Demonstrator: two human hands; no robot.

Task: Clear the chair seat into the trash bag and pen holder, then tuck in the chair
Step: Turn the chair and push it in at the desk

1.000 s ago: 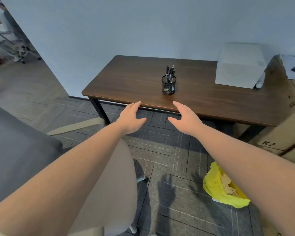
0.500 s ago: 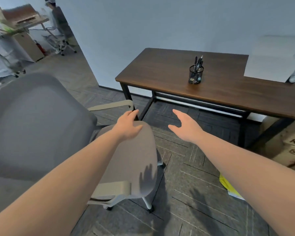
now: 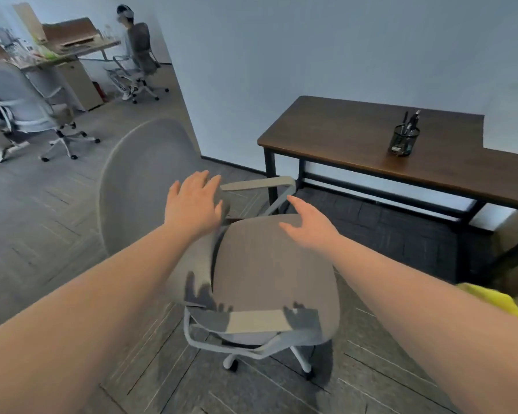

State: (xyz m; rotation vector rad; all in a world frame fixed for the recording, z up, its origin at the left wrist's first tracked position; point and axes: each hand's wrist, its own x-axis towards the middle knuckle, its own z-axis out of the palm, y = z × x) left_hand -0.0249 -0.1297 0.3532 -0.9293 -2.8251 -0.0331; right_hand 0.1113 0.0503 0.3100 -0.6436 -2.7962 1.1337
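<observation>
Currently both hands are out over the chair (image 3: pixel 269 264), empty and spread; left hand (image 3: pixel 193 204) is palm-down with fingers splayed, at the edge of the grey backrest (image 3: pixel 144 180) where it meets the seat, contact unclear; right hand (image 3: pixel 308 224) is loose and unclenched, thumb out, hovering above the far part of the seat, grasping nothing. Seat is bare grey fabric with the shadows of both hands across its near edge; near armrest (image 3: pixel 257 321) sits in front of the seat, far armrest (image 3: pixel 260 184) points toward the desk (image 3: pixel 356 138). Chair stands on the carpet just beside the desk's left end, not under it, its seat turned toward the right of the view; castors show below the seat. Pen holder (image 3: pixel 403 141) is a black mesh cup with several pens upright in it, standing on the desk top, well apart from the chair. Trash bag (image 3: pixel 494 300) is yellow, on the floor at the right edge, mostly hidden behind the right forearm; contents cannot be told. Background at upper left: another desk, more office chairs, a person seated, all blurred.
</observation>
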